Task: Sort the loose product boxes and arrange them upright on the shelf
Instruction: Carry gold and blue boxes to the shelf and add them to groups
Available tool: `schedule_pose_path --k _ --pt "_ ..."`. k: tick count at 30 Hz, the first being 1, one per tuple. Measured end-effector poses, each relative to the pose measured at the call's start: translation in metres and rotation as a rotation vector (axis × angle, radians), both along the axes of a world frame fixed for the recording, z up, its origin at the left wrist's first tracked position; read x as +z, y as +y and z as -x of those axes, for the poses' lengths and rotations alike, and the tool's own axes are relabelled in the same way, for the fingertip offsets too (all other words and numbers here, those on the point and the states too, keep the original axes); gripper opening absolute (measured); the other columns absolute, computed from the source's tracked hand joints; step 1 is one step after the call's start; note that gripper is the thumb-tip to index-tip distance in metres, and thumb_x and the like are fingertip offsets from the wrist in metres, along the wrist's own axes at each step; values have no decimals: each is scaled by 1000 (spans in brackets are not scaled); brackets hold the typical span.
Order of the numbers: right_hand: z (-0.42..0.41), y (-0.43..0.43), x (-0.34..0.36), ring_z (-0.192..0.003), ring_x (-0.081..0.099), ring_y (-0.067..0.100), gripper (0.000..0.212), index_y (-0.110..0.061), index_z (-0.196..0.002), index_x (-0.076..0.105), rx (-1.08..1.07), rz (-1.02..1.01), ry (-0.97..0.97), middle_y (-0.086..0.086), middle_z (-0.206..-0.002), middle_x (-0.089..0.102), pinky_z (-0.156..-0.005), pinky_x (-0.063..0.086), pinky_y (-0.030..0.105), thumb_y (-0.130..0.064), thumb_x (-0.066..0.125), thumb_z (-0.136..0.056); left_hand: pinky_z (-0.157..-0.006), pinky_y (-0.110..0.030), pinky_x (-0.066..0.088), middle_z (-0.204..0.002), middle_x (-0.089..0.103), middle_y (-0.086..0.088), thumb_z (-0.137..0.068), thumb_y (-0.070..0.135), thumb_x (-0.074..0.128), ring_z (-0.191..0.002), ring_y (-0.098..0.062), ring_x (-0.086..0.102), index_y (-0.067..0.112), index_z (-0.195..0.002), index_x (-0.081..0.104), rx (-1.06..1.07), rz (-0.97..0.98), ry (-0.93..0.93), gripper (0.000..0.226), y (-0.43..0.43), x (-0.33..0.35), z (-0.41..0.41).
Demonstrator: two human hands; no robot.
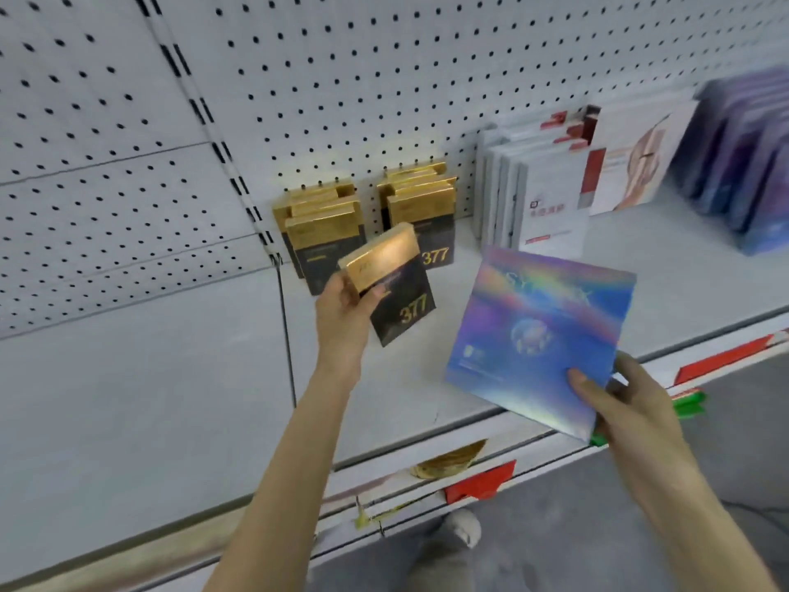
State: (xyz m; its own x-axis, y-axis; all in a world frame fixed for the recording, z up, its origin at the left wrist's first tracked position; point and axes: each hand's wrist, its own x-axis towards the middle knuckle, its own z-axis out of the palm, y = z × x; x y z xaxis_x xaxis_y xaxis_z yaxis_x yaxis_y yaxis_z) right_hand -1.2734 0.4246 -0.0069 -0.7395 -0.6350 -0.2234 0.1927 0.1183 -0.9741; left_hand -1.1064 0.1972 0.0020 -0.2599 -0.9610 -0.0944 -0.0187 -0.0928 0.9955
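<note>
My left hand (341, 309) grips a black and gold box marked 377 (390, 284), held tilted above the white shelf (384, 378), just in front of two upright rows of matching gold and black boxes (324, 232) (420, 202). At the shelf's front edge my right hand (619, 403) pinches the lower right corner of a large flat iridescent blue box (542, 335), thumb on its face. That box is tilted and lifted off the shelf.
White boxes with red print (538, 198) stand upright right of the gold rows, then a leaning white box with a picture (636, 160), then purple-blue boxes (751, 164) at far right. A pegboard wall (341, 79) backs the shelf. Red and green price tags (482, 480) line the front rail.
</note>
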Motion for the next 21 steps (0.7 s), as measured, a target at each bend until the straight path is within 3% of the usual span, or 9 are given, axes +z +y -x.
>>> schedule_pose_path --k 2,6,9,13,16,21 --pt "12 -5 -2 -68 68 14 37 -20 -104 64 -14 40 -12 5 -84 72 -56 54 22 -26 74 -70 -93 -23 49 -123 61 1 -88 7 64 -111 -7 58 16 -126 55 -30 65 -21 40 -19 -8 22" --pt "32 -25 -4 -73 69 14 30 -16 -111 61 -6 62 -33 1 -86 75 -60 55 23 -8 65 -83 -87 -10 47 -117 60 6 -89 8 63 -108 -4 55 14 -127 53 -84 175 -111 39 -46 -25 57" --pt "42 -38 -6 -76 67 16 28 -17 -112 61 -19 51 -44 1 -89 75 -62 51 29 -10 64 -86 -93 -20 46 -122 61 0 -89 17 65 -114 -11 56 16 -126 52 -63 286 -248 40 -56 -45 71" --pt "51 -48 -10 -73 69 14 29 -17 -108 62 -34 84 -65 2 -86 75 -54 53 21 -13 66 -80 -87 -32 50 -126 50 -9 -94 31 56 -112 -23 56 13 -137 40 43 490 -498 50 -57 -55 79" --pt "58 -51 -15 -73 70 14 25 -15 -111 62 -34 72 -65 2 -87 75 -53 52 20 -6 62 -88 -92 -38 47 -132 45 -9 -91 26 62 -117 -25 52 16 -144 30 75 442 -566 63 -58 -53 85" --pt "63 -52 -18 -79 71 17 29 -17 -114 62 -30 80 -73 3 -95 75 -59 56 24 -8 63 -87 -99 -28 37 -138 47 -6 -89 20 65 -128 -21 45 14 -143 31 70 327 -456 64 -51 -60 91"
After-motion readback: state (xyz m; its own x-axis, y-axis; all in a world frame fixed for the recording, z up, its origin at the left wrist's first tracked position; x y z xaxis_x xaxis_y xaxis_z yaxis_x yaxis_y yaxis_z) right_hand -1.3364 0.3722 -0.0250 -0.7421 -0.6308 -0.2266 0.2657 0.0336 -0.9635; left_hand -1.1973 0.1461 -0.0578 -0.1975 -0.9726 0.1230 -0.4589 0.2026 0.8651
